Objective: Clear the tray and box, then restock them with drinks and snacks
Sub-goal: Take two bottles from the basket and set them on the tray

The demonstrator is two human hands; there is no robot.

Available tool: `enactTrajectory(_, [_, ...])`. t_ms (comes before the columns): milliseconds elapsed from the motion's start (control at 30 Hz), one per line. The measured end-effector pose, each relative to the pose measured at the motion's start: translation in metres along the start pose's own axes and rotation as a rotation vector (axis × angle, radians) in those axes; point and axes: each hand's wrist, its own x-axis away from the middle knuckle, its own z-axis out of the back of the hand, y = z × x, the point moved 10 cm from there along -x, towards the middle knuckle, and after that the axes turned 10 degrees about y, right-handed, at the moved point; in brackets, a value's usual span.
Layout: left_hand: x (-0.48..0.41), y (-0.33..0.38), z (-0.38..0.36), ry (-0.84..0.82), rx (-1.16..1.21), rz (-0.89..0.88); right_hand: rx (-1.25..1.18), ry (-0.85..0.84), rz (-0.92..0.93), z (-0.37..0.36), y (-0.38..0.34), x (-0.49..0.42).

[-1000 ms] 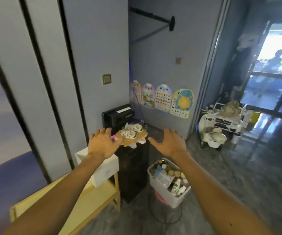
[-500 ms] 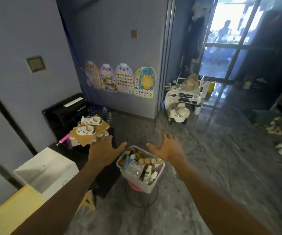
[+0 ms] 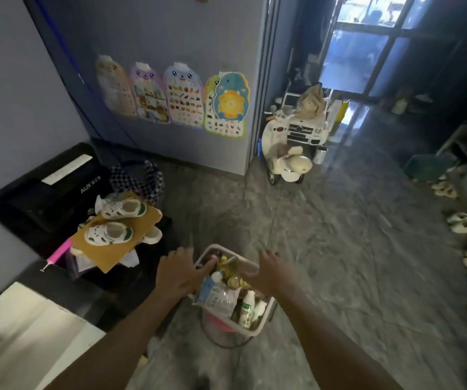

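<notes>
Over the white box (image 3: 257,329) of drinks and snacks, both hands now reach down.

Since a moment ago the view has swung from the wall to the floor and the hands have dropped to the box's rim: left hand (image 3: 177,273) and right hand (image 3: 270,273) spread open, holding nothing, one at each side, likely about to lift it. Counted: one box, two hands, roughly three bottles (image 3: 247,308) visible; no tray is seen.

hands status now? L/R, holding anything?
Left hand: open, fingers spread at the left rim of the white basket, holding nothing.
Right hand: open, over the basket's right side, holding nothing.
</notes>
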Motion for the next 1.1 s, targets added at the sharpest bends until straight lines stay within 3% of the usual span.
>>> enactTrajectory(300, [-0.070,-0.027,-0.132,-0.087,-0.038,0.038,-0.004,-0.244,0.164,-0.180,-0.020,-0.059])
enactTrajectory(633, [-0.108,-0.059,-0.298,-0.092,0.137,0.167,-0.012,-0.254,0.385,-0.332,-0.038,-0.115])
enactTrajectory(900, [-0.114,-0.065,-0.322,-0.040,0.110,0.095,-0.101,-0.183,0.487,-0.358,-0.060,-0.119])
enactTrajectory(1100, [-0.153,-0.065,-0.297,0.014,0.283,0.135,-0.284,-0.076,0.259,-0.315,-0.034,-0.157])
